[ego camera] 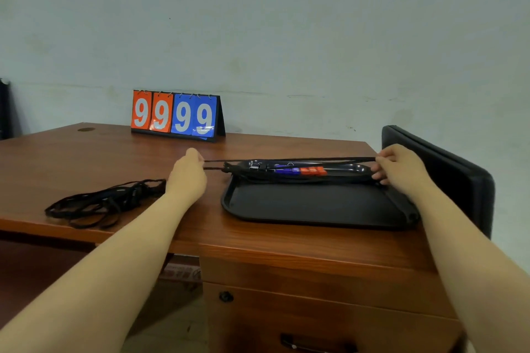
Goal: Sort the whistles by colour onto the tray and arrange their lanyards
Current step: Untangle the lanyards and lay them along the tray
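Note:
A black tray (312, 205) lies on the wooden desk, right of centre. Along its far side sit blue whistles (285, 171) and, just to their right, orange-red whistles (314, 170), in a row. A black lanyard (286, 160) is stretched taut above the tray's far edge. My left hand (187, 173) pinches its left end, just left of the tray. My right hand (400, 167) holds its right end at the tray's far right corner. More black cords lie bunched at the tray's far left corner.
A tangled heap of black lanyards (100, 202) lies on the desk to the left. A flip scoreboard (175, 116) showing 99 99 stands at the desk's back edge. A black chair back (447, 178) rises at the right. Drawers sit below the desk front.

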Available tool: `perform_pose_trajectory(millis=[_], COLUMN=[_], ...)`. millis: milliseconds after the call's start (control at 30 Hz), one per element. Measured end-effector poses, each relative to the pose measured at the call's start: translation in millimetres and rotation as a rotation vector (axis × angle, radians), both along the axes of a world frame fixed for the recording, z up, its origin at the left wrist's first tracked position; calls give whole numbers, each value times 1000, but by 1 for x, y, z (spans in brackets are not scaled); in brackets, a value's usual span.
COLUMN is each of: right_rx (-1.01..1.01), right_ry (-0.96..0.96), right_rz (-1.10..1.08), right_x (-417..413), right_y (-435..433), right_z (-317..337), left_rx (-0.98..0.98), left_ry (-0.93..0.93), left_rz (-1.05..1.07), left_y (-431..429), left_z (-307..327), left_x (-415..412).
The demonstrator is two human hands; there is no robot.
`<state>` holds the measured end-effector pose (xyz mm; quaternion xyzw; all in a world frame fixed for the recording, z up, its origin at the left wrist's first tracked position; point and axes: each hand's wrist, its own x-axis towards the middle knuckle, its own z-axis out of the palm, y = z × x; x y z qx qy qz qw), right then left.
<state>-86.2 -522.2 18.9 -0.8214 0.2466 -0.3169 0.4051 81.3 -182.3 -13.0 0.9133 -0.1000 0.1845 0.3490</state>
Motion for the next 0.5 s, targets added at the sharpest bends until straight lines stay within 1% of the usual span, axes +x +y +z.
perform_pose_trajectory(millis=[67, 100, 133, 200, 267, 367, 433, 500], right_rx=[-44, -91, -142, -192, -182, -222, -193, -173], right_ry=[-39, -58, -74, -125, -171, -112, -78, -28], right_rz=[-35, -61, -86, -130, -158, -141, -81, -36], right_x=[-5, -8, -12, -18, -20, -17, -13, -11], right_y=[-7, -9, -10, -14, -20, -22, -19, -19], right_z=[-4, -6, -8, -13, -15, -17, -19, -23], left_rx=[-244, -317, -340, -275, -238, -290, -299, -288], left_ry=[55, 81, 96, 79, 51, 80, 91, 64], left_rz=[5, 12, 10, -31, -67, -57, -41, -31], left_y=[-14, -20, -25, -32, -35, -34, -33, -33], left_z=[-1, -3, -6, -12, -15, -15, -15, -16], left_x=[-2, -4, -5, -5, -2, 2, 3, 4])
